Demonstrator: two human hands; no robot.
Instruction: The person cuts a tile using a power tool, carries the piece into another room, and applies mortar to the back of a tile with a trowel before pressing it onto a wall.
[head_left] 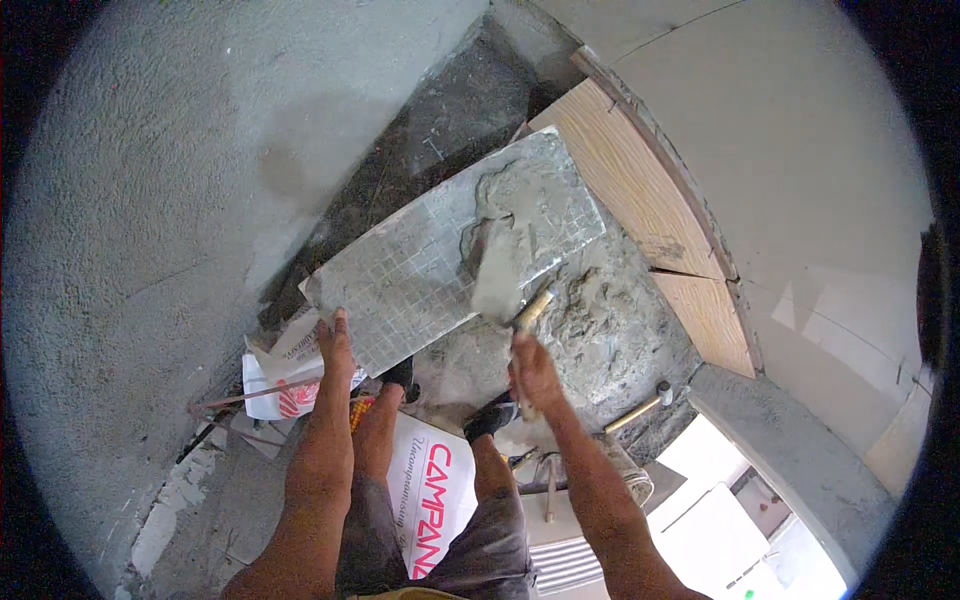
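A grey tile [390, 270] with a grid-patterned underside slants across the middle, wet mortar [525, 180] spread on its upper right end. My left hand [334, 345] grips the tile's lower left corner. My right hand [535, 370] is closed on the wooden handle of a trowel [498, 280], whose mortar-coated blade rests at the tile's lower right edge against the mortar. Below that edge, a lumpy bed of wet mortar [610, 310] covers the floor, near my feet in dark footwear.
Rough plastered wall [170, 200] rises at left. Plywood boards [640, 170] line the right edge. A mallet [640, 410], a bucket [630, 478] and white printed bags [435, 470] lie near my legs. A bright opening with white panels [700, 530] shows at lower right.
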